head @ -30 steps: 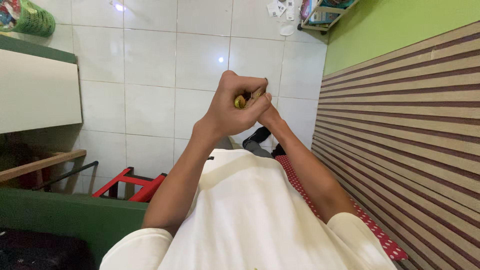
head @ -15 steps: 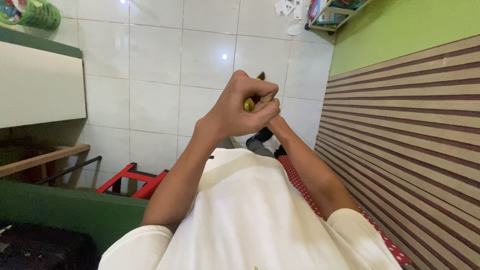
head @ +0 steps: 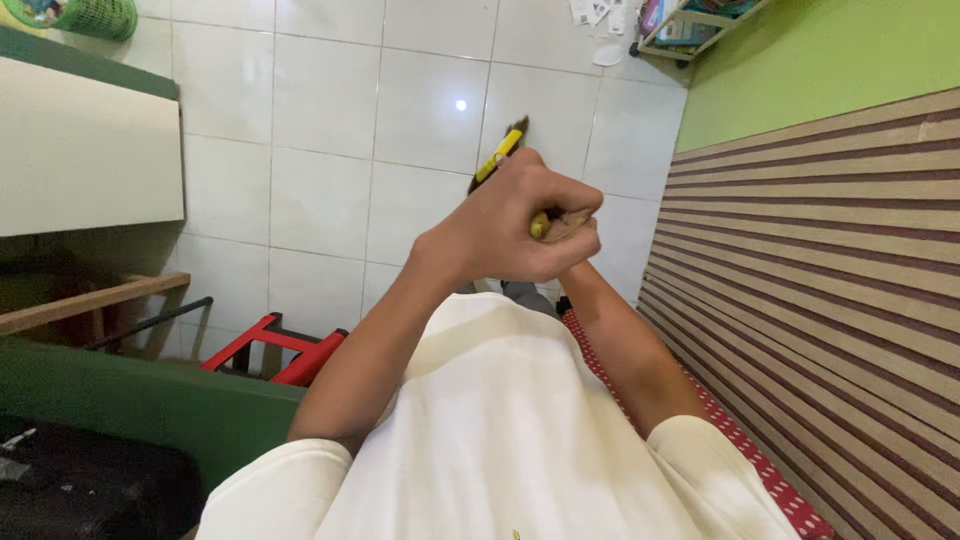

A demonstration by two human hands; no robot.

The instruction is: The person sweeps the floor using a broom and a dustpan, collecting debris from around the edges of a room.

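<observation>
Just right of frame centre, the left hand (head: 510, 230) is a tight fist around a thin yellow-and-black tool (head: 500, 157), long axis slanting to the upper left, tip poking above the knuckles. The right hand (head: 575, 235) is tucked behind it, grip hidden, can't tell.

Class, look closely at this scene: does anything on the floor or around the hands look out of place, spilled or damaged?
Only one thing stands out: loose scraps of paper lie scattered on the white tiled floor beside a small shelf rack. The left hand grips a slim yellow and dark tool, which looks intact. Nothing appears spilled.
</observation>
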